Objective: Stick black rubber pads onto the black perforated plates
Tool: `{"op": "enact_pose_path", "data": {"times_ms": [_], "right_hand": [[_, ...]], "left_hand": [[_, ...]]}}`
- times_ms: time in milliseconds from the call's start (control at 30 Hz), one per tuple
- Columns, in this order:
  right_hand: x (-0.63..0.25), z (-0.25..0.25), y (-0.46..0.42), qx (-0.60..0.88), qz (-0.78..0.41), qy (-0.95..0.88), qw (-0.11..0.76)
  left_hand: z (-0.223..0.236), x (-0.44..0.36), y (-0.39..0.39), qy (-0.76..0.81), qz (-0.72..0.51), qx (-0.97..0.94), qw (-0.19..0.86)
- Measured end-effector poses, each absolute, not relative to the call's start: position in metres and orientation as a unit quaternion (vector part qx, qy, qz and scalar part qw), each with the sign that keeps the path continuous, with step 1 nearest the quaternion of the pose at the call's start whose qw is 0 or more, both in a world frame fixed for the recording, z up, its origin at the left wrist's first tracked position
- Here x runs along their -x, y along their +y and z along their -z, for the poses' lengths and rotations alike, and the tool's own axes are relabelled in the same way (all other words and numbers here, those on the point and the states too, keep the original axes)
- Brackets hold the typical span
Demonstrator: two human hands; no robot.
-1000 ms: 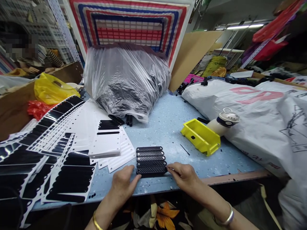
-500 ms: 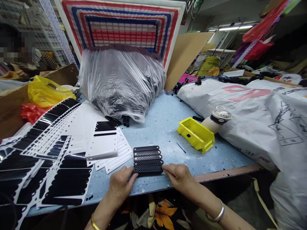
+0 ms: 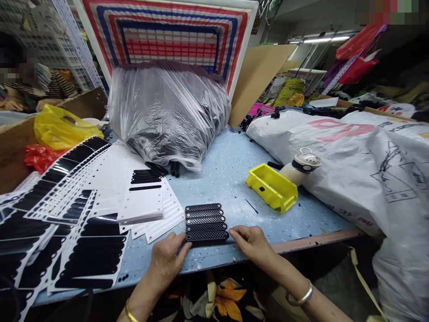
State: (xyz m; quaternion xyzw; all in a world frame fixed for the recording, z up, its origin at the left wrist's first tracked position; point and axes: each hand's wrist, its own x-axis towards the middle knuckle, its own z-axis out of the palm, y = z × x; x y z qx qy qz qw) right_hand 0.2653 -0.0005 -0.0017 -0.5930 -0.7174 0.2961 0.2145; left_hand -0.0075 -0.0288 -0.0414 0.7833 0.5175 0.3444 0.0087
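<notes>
In front of me a row of several black textured strips (image 3: 205, 221), with small light studs or holes at their ends, lies on the blue speckled table. My left hand (image 3: 167, 254) has its thumb and index finger closed around the left end of the nearest strip. At the row's right end, slightly apart from it, my right hand (image 3: 252, 241) holds thumb and forefinger pressed together. Whatever is in that pinch is hidden or too small to name. White backing sheets (image 3: 144, 201) to the left carry black rounded stickers (image 3: 90, 250).
A yellow bin (image 3: 273, 188) stands right of centre beside a cream bottle (image 3: 300, 167). Behind are a clear plastic bag (image 3: 170, 112) of black pieces and a striped-lined crate (image 3: 167, 27). A large white sack (image 3: 321, 147) covers the right. Another person (image 3: 43, 85) sits far left.
My right hand's fingertips have drawn slightly away from the row's right end. My left hand stays at the left end. The whole view has shifted a little.
</notes>
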Motion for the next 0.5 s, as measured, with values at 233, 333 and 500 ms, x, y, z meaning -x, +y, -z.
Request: {"op": "enact_pose_path", "data": {"times_ms": [233, 333, 500], "right_hand": [[-0.259, 0.005, 0.005, 0.591, -0.342, -0.703, 0.201], [-0.259, 0.008, 0.003, 0.591, -0.346, -0.7, 0.203], [-0.255, 0.016, 0.002, 0.604, -0.324, -0.695, 0.215]], "left_hand": [[0.04, 0.008, -0.029, 0.515, -0.343, -0.785, 0.013], [0.041, 0.008, -0.029, 0.517, -0.34, -0.786, 0.017], [0.042, 0.008, -0.028, 0.515, -0.347, -0.784, 0.014]]}}
